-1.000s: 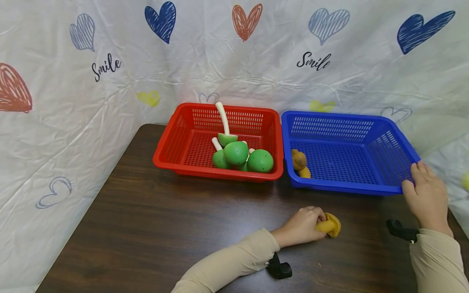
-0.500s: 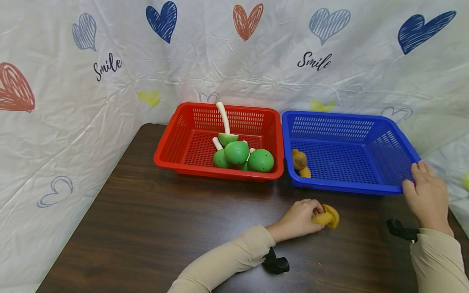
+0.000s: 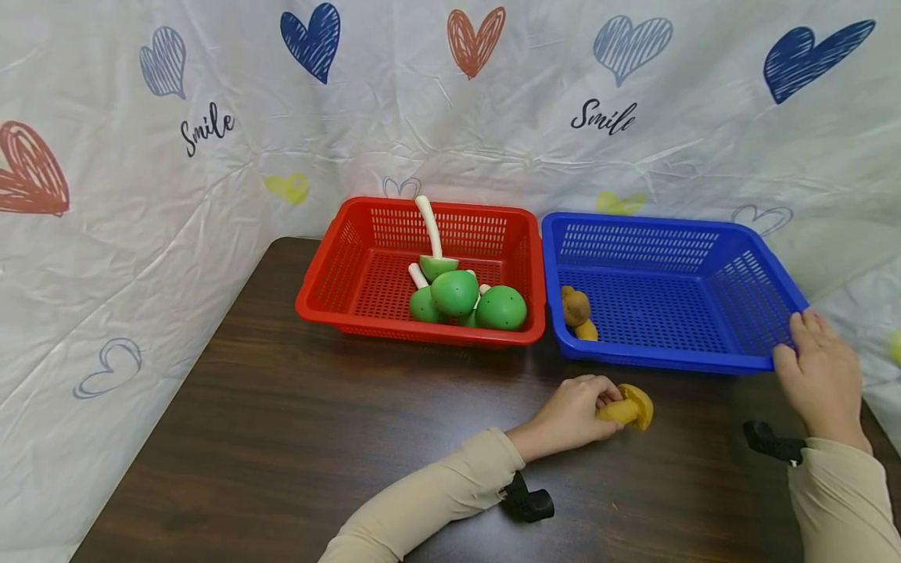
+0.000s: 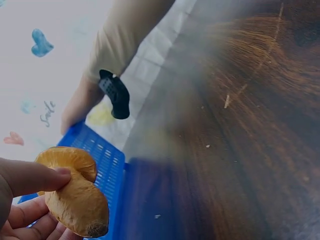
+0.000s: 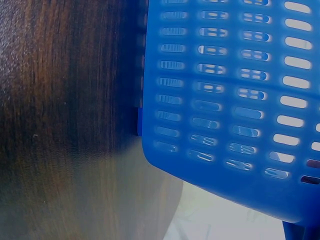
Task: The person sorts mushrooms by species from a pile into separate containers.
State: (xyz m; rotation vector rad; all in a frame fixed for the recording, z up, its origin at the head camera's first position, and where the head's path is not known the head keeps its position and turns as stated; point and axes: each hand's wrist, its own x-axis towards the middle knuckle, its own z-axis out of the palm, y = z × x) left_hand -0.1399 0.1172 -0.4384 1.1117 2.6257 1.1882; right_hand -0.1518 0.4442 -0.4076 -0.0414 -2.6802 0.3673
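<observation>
My left hand (image 3: 573, 414) pinches a yellow-brown mushroom (image 3: 637, 407) by its stem, in front of the blue basket (image 3: 662, 359). In the left wrist view the thumb presses on the mushroom (image 4: 80, 200) where stem meets cap, with the fingers behind it. At the blue basket's right front corner, my right hand (image 3: 822, 375) grips the rim, thumb on the near side and fingers over the edge. Two brownish mushroom pieces (image 3: 576, 307) lie at the basket's left end. The right wrist view shows the slotted wall of the blue basket (image 5: 225, 130), with the hand itself out of that frame.
Left of the blue basket, close against it, stands a red basket (image 3: 415, 332) with several green-capped, white-stemmed mushrooms (image 3: 501, 308). One long white stem (image 3: 428, 227) sticks up to its back rim. Both baskets rest on a dark wooden table (image 3: 281, 438) before a white printed cloth (image 3: 394, 102).
My left hand has moved slightly up and to the left with the mushroom, nearer the blue basket's front. The right hand has stayed on the rim.
</observation>
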